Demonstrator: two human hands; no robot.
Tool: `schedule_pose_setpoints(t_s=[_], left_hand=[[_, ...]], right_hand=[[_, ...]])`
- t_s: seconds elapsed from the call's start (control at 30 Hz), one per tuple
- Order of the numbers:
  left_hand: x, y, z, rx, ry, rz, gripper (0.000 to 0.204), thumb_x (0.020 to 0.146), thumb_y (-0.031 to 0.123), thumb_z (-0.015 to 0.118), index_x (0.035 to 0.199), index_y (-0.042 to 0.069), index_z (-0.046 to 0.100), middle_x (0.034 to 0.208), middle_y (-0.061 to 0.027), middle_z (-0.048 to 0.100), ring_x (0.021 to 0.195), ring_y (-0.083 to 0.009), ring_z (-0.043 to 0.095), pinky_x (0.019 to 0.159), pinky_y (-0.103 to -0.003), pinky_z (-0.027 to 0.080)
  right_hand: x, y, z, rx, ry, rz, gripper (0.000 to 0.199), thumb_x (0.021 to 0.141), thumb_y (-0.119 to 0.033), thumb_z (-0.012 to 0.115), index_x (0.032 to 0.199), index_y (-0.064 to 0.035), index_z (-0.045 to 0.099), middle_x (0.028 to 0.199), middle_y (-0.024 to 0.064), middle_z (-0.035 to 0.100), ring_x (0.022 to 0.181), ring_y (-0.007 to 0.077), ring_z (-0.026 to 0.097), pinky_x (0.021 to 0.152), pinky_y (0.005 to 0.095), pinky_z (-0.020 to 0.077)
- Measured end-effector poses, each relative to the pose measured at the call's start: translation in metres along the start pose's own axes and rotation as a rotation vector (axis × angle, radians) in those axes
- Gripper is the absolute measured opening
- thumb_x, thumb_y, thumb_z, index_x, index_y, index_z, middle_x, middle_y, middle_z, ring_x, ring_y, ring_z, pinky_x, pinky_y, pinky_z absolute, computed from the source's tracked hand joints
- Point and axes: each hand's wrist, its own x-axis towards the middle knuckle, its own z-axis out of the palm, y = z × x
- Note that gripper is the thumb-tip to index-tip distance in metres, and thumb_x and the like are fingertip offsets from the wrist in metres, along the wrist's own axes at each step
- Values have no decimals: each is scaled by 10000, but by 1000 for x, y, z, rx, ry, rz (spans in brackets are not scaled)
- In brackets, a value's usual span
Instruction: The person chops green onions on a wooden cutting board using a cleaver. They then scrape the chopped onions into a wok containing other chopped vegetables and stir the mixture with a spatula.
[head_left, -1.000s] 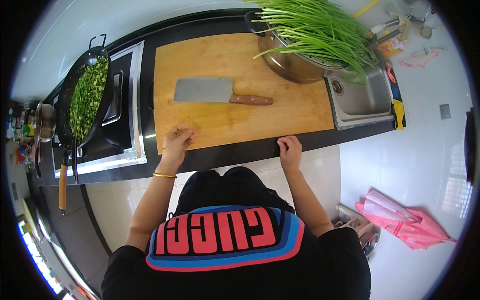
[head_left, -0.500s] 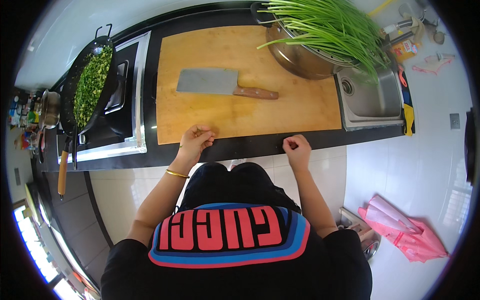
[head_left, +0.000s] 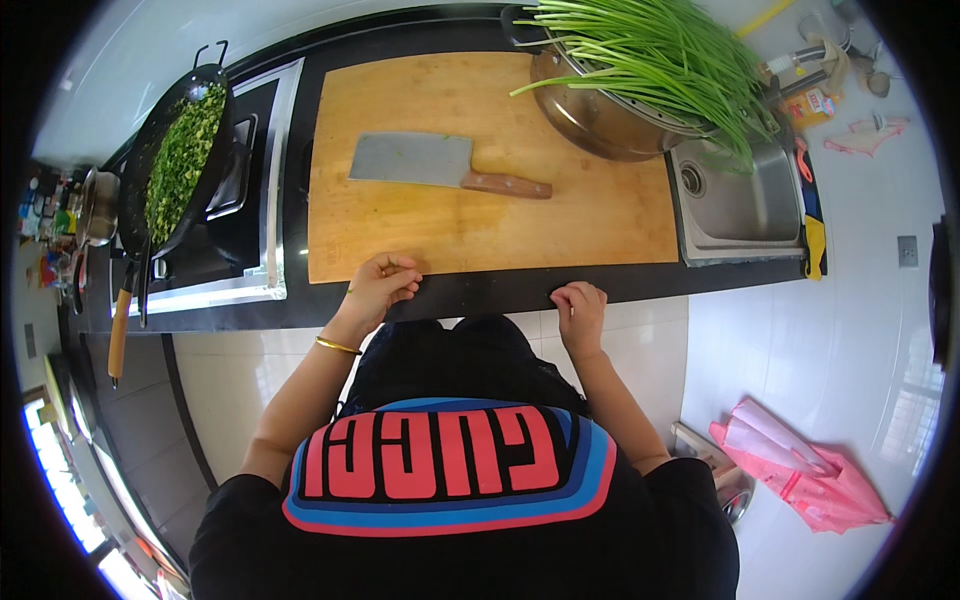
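Observation:
My left hand (head_left: pixel 380 287), with a gold bangle (head_left: pixel 338 345) on its wrist, rests by the near left edge of the wooden cutting board (head_left: pixel 480 235). Its fingers are bent in toward the thumb, and nothing shows in them. To the right, my right hand (head_left: pixel 581 312) is loosely curled at the front edge of the black countertop (head_left: pixel 490 292), also with nothing visible in it. A cleaver (head_left: pixel 412 160) lies flat across the board beyond both hands, its blade to the left and its wooden handle (head_left: pixel 508 186) to the right. Small green bits cling to the blade.
On the left, a wok (head_left: pixel 185 165) of chopped greens sits on the stove (head_left: pixel 262 170), its handle (head_left: pixel 119 335) jutting past the counter. A metal pot (head_left: pixel 590 110) heaped with long green stalks (head_left: pixel 650 55) stands at the back right, partly over the sink (head_left: pixel 745 205).
My right hand has shifted slightly left and its fingers have turned downward. The left hand stays by the board with little change. The whole view has shifted a little.

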Motion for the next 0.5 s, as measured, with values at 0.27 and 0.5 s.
schedule_pose_setpoints(t_s=[0.27,0.5], left_hand=[[-31,18,-7,-43,21,8,103,835,18,577,931,46,549,834,-78,615,702,-121,595,627,-204,492],[-110,138,-50,71,33,478,87,816,17,595,892,48,567,792,-29,590,650,-86,558,596,-192,464]], right_hand=[[-2,-3,16,-147,-89,-61,88,744,-127,625,791,-121,551,831,37,533,777,229,519,755,363,363],[66,-72,-6,282,-38,201,17,821,-13,534,805,-20,532,762,114,551,702,265,542,648,324,440]])
